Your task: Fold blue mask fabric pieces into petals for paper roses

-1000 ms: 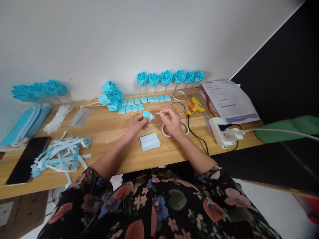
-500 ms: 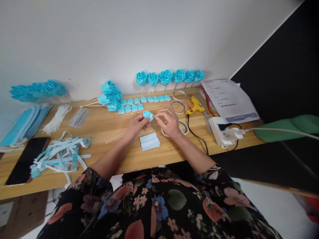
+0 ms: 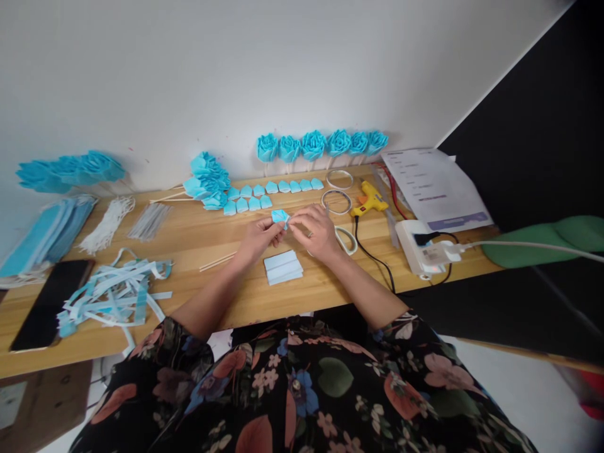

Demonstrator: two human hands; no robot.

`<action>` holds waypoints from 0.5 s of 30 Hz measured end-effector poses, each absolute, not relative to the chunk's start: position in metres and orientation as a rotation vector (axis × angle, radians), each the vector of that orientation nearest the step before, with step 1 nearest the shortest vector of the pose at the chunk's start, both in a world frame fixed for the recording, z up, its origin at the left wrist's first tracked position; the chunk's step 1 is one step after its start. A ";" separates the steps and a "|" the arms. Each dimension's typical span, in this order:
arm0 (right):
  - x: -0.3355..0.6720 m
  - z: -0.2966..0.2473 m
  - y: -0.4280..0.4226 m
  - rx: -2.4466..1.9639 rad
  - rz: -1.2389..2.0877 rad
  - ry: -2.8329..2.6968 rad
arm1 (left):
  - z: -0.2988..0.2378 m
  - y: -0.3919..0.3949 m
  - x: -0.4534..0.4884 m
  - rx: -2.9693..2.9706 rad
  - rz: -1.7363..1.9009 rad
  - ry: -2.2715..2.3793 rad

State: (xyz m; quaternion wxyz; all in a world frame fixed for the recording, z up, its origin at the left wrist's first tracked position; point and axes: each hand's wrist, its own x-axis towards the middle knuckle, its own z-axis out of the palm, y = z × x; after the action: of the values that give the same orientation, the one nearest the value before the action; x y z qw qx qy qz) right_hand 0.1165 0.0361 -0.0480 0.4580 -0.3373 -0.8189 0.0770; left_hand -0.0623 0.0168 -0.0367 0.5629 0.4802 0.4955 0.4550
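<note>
My left hand [image 3: 257, 239] pinches the folded blue piece [image 3: 280, 217] just above the bench [image 3: 198, 239], my right hand [image 3: 318, 231] nipping its edge. An uneven squeeze could, I judge, spring the folds open.

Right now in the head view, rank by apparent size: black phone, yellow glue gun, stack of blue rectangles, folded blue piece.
1. black phone
2. yellow glue gun and stack of blue rectangles, too alike to rank
3. folded blue piece

A black garment [image 3: 302, 390] flowered in red, pink and blue is worn. The left hand [image 3: 257, 239] and right hand [image 3: 318, 234] are left bare.
</note>
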 end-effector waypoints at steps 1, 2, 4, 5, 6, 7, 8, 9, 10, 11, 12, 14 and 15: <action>0.117 -0.046 0.035 -0.822 0.207 -2.024 | -0.037 0.017 -0.063 1.117 1.075 1.165; 0.118 -0.044 0.035 -0.818 0.231 -2.022 | -0.037 0.017 -0.063 1.101 1.081 1.164; 0.120 -0.039 0.033 -0.826 0.301 -1.983 | -0.036 0.018 -0.063 1.073 1.088 1.168; 0.121 -0.037 0.032 -0.838 0.344 -1.942 | -0.036 0.018 -0.063 1.069 1.085 1.173; 0.122 -0.036 0.032 -0.857 0.396 -1.892 | -0.035 0.018 -0.063 1.072 1.078 1.179; 0.123 -0.036 0.032 -0.877 0.460 -1.842 | -0.034 0.018 -0.063 1.081 1.069 1.187; 0.124 -0.036 0.032 -0.897 0.538 -1.799 | -0.034 0.018 -0.063 1.094 1.060 1.195; 0.124 -0.037 0.033 -0.912 0.630 -1.765 | -0.033 0.018 -0.063 1.110 1.049 1.198; 0.124 -0.039 0.034 -0.920 0.734 -1.743 | -0.033 0.017 -0.063 1.129 1.041 1.196; 0.123 -0.040 0.035 -0.919 0.842 -1.729 | -0.032 0.017 -0.062 1.149 1.033 1.190; 0.123 -0.042 0.036 -0.912 0.943 -1.722 | -0.032 0.017 -0.062 1.171 1.023 1.183; 0.120 -0.045 0.037 -0.895 1.086 -1.722 | -0.031 0.016 -0.062 1.211 1.006 1.171; 0.119 -0.046 0.037 -0.888 1.123 -1.727 | -0.031 0.015 -0.062 1.228 1.001 1.166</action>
State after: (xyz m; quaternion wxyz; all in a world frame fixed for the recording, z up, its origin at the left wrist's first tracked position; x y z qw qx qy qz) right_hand 0.1192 0.0371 -0.0459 0.4344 -0.3566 -0.6934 0.4509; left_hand -0.0620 0.0153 -0.0305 0.5541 0.5198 0.4934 0.4235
